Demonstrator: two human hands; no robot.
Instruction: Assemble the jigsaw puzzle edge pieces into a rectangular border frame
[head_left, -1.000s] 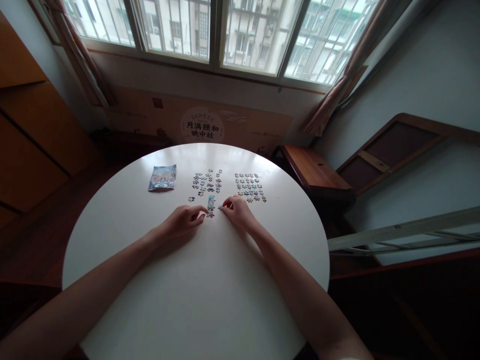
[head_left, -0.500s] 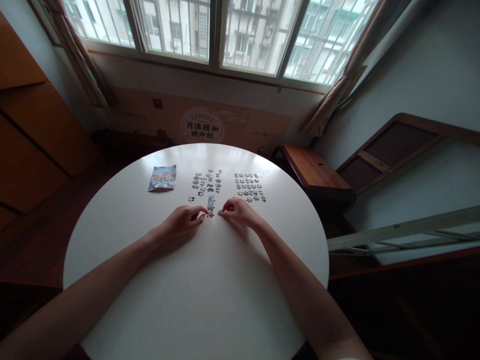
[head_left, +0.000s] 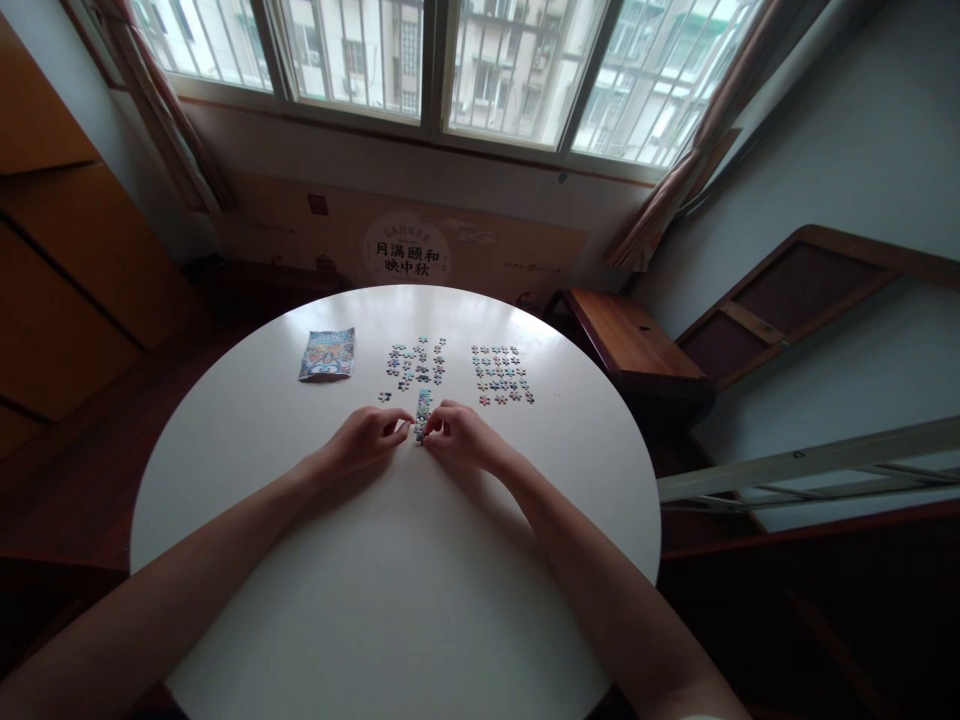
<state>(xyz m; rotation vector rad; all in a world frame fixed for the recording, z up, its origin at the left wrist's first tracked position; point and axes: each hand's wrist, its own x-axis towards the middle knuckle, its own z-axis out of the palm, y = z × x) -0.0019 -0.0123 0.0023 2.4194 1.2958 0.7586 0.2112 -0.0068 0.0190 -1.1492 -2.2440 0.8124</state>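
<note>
A short strip of joined puzzle pieces [head_left: 423, 408] lies on the round white table [head_left: 390, 590]. My left hand [head_left: 367, 438] rests curled beside the strip's near end, fingertips pinched against it. My right hand [head_left: 463, 436] is curled on the other side, its fingertips pressing a small puzzle piece against the strip's lower end. Beyond the hands lie two groups of loose pieces, one in the middle [head_left: 415, 361] and one to the right [head_left: 501, 374]. A single loose piece [head_left: 383, 396] sits just left of the strip.
A small printed picture card [head_left: 327, 354] lies at the table's far left. A wooden side table [head_left: 628, 341] stands to the right, wooden cabinets [head_left: 67, 260] to the left, and a barred window [head_left: 450, 60] beyond a cardboard panel with printed characters [head_left: 405, 255].
My right hand has slid left with its small piece, from a little right of the strip to touching the strip's near end. My left hand has barely moved.
</note>
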